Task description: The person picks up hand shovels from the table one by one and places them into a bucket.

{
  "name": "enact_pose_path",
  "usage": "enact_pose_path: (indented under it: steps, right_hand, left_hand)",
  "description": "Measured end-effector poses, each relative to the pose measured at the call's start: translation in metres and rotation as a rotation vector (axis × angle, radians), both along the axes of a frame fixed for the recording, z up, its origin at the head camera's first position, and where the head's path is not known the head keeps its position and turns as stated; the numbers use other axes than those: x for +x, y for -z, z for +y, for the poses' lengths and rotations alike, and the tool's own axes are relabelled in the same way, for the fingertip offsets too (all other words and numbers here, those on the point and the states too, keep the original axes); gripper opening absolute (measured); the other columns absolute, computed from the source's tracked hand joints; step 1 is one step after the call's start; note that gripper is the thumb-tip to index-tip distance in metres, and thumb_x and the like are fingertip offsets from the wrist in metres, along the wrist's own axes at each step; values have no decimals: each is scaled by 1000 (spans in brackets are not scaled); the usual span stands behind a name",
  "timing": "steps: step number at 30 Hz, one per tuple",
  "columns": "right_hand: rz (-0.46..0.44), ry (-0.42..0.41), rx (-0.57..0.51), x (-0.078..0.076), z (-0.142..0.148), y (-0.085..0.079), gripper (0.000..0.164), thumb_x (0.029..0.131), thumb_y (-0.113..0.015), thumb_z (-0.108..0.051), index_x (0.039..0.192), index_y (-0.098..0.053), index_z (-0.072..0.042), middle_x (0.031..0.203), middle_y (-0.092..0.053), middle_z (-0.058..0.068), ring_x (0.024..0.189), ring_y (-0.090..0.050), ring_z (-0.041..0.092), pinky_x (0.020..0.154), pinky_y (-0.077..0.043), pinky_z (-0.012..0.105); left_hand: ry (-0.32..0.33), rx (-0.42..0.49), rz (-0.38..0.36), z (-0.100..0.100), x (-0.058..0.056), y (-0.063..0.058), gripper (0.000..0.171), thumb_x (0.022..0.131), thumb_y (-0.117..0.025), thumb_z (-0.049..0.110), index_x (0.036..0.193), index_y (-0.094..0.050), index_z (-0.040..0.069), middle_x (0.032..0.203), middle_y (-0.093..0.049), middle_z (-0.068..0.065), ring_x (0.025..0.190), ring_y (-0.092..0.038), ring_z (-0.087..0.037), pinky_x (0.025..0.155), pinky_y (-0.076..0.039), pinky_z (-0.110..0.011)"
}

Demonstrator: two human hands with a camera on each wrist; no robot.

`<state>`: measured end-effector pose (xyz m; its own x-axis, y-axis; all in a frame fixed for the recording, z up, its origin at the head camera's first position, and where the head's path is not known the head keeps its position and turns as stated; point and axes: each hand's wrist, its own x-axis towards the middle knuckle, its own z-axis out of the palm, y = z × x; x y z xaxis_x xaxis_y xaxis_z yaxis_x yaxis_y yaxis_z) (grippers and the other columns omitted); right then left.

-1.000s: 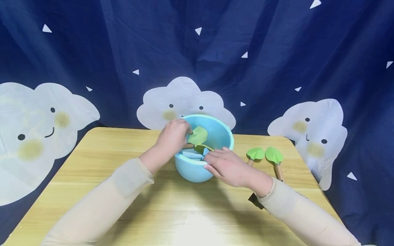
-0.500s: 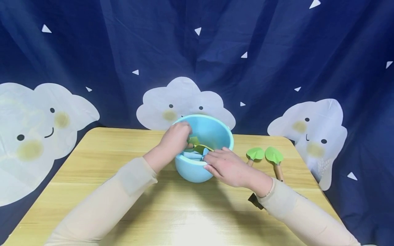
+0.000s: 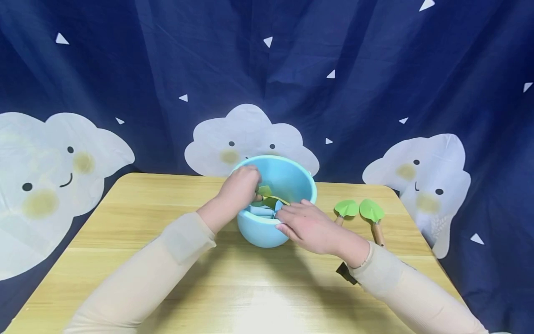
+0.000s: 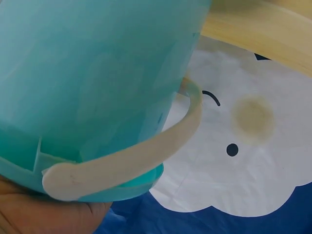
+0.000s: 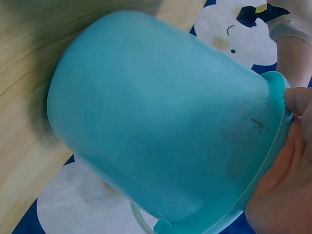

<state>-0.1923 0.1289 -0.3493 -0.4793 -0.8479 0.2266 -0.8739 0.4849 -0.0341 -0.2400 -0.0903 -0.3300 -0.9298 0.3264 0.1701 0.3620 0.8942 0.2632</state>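
Note:
A light-blue bucket [image 3: 263, 234] stands on the wooden table, its open top tilted toward me in the head view. My right hand [image 3: 310, 227] grips its near right rim, thumb outside and fingers over the edge. Over the left rim reaches my left hand [image 3: 239, 188], fingers curled down inside the bucket by a green trowel blade [image 3: 264, 190], which it seems to hold; the fingertips are hidden. Also inside lie a second green blade [image 3: 273, 202] and a light-blue tool [image 3: 260, 211]. In the left wrist view, the bucket's white carrying handle [image 4: 131, 156] hangs along the side.
Two green trowels with wooden handles, a left one [image 3: 346, 208] and a right one [image 3: 372, 211], lie right of the bucket. A small black item [image 3: 346, 272] shows beside the right sleeve. A dark blue curtain [image 3: 267, 83] with cloud prints hangs behind the table [image 3: 167, 222].
My left hand has moved slightly right and deeper into the bucket, and the green trowel blade beside it has sunk lower. The right hand and the bucket have stayed in place.

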Motion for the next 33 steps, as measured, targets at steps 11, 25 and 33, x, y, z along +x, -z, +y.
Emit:
enact_pose_path:
  steps: [11,25,33]
  right_hand:
    - [5,-2,-2,1,0,-2,21,106,-48,-33,92,-53,-18,81,-46,-9,82,-47,14,73,-31,30]
    - [9,-1,-1,0,0,-1,21,106,-48,-33,91,-52,-19,81,-45,-9,81,-47,14,72,-30,30]
    - [8,-1,-1,1,-1,0,20,106,-49,-33,91,-52,-19,82,-47,-9,81,-47,15,72,-30,30]
  left_hand:
    - [6,27,-11,7,-5,3,26,76,-86,5,99,-73,1,96,-64,-6,89,-59,-22,87,-52,-35]
    - [-21,19,-61,11,-11,3,16,78,-80,0,90,-72,5,85,-61,-3,80,-57,-20,79,-50,-33]
    - [-67,-11,-67,11,-9,6,17,78,-82,5,85,-66,7,82,-59,-4,79,-56,-22,80,-51,-34]
